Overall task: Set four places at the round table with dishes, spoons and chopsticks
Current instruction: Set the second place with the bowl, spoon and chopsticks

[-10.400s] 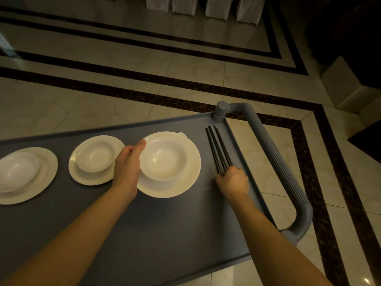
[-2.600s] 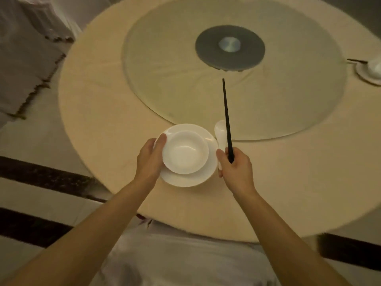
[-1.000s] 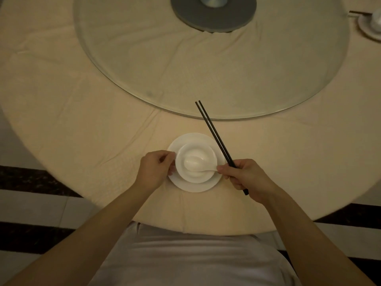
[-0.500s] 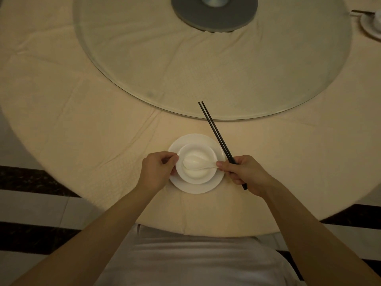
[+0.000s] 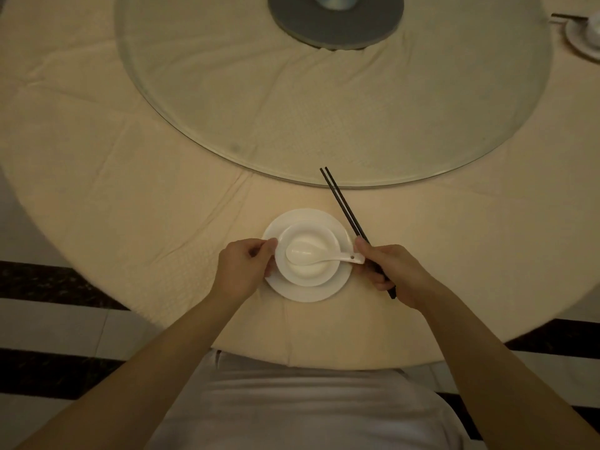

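Black chopsticks (image 5: 343, 209) sit in your right hand (image 5: 388, 271), fingers curled round their near ends, tips slanting far and left toward the rim of the glass turntable (image 5: 324, 108). Your left hand (image 5: 242, 271) pinches the left rim of the plate (image 5: 305, 294), steadying it near the edge of the table (image 5: 156, 206). The bowl (image 5: 308, 276) stands on the plate and the spoon (image 5: 311, 254) lies in it, handle out to the right, ending at your right fingertips; whether they touch it is unclear. Lay the chopsticks flat on the cloth just right of the plate, paired, tips even and pointing far, clear of the spoon handle so you do not tip it out. Another setting (image 5: 584, 37) shows far right.
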### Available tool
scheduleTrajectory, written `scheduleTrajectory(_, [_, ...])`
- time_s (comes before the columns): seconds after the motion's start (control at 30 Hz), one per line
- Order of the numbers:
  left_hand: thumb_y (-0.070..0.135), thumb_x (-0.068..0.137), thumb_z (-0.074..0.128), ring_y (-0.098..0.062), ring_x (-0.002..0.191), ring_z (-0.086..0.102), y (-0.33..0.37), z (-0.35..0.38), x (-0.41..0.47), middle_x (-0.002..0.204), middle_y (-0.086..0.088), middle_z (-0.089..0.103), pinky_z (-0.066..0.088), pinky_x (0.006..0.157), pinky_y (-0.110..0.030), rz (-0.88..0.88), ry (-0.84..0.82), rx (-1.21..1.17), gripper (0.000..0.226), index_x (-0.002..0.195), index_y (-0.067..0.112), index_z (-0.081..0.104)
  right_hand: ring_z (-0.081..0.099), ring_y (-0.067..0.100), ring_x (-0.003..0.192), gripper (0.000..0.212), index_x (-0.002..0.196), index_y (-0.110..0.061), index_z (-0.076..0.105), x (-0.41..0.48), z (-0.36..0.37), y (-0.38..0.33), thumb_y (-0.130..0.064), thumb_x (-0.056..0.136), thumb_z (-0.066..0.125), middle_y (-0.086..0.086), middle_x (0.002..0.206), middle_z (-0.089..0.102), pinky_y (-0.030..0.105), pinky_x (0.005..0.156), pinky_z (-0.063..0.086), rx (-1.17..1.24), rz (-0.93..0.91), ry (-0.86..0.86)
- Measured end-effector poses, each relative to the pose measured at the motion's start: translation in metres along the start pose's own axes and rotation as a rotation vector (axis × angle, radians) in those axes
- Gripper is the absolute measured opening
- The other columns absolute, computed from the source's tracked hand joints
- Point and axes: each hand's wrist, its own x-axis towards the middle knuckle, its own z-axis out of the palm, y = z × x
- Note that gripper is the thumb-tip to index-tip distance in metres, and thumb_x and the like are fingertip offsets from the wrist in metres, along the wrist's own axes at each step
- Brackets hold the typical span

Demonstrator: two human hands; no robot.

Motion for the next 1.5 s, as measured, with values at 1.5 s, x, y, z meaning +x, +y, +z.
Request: scheduleTrajectory(1.5, [0.002, 0.092, 0.067, -0.022, 0.07, 0.074, -0.011, 0.081, -0.072, 0.085, -0.019, 0.072, 0.061, 0.065, -0.03, -0.488, -0.659, -0.373, 0.02, 0.105, -0.013, 0.067, 0.068, 0.004, 0.062, 0.014, 0.099, -0.003, 0.074, -0.031, 0.038, 0.066, -0.013, 0.088, 0.075, 0.009, 0.084, 0.075, 0.017, 0.057, 0.05, 0.007, -0.041, 0.159])
